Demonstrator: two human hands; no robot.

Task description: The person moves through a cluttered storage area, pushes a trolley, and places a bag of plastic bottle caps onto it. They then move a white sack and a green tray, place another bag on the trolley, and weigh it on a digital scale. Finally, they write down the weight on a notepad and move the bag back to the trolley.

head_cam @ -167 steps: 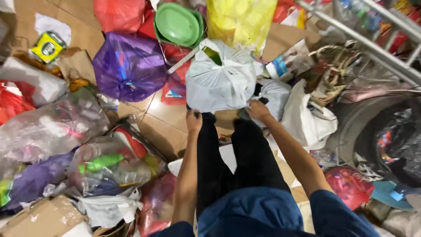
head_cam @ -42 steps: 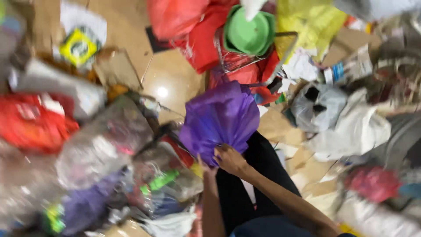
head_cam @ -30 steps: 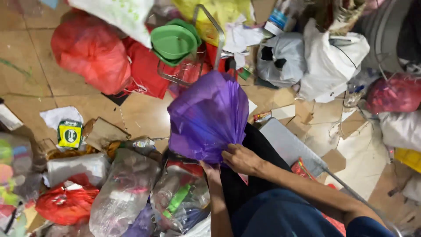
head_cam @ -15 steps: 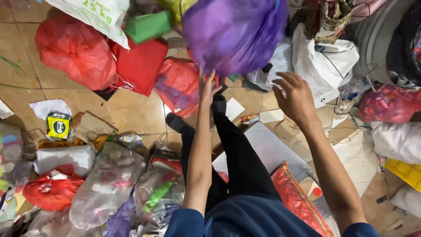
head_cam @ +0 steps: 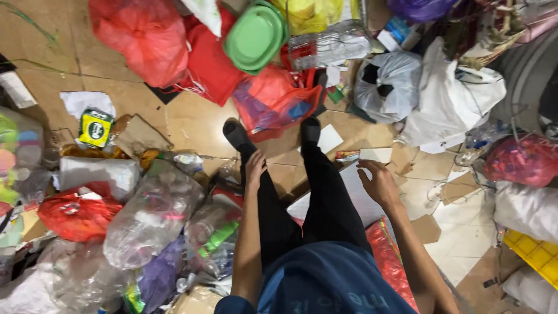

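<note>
The head view looks straight down on a person standing on a tiled floor (head_cam: pixel 192 125) strewn with bags and scraps. Both legs in black trousers run up the middle of the frame, ending in dark shoes.

The left hand (head_cam: pixel 254 168) hangs just left of centre, resting against the left trouser leg, its fingers loosely apart and holding nothing. The right hand (head_cam: pixel 378 183) hangs right of centre, beside the right leg, fingers spread and empty; it hovers over a pale flat sheet (head_cam: pixel 354 192) lying on the floor and near a small piece of brown cardboard (head_cam: pixel 376 154).

Nearest to the hands, just above the feet in the upper middle, lies a red plastic bag (head_cam: pixel 276 104) with coloured things showing through it. Above it sits a stack of green plates (head_cam: pixel 254 36), and beside that a clear crinkled tray (head_cam: pixel 328 43). In the upper left lies a bulging red sack (head_cam: pixel 142 38). To the upper right are a grey tied bag (head_cam: pixel 386 81) and a white bag (head_cam: pixel 450 102); the edge of a purple bag (head_cam: pixel 419 8) shows at the very top.

On the left side, a clear bag of bottles (head_cam: pixel 154 212) lies beside the left leg, with a small yellow-and-green carton (head_cam: pixel 96 128) further up. At the lower right, a yellow crate (head_cam: pixel 532 250) peeks in.
</note>
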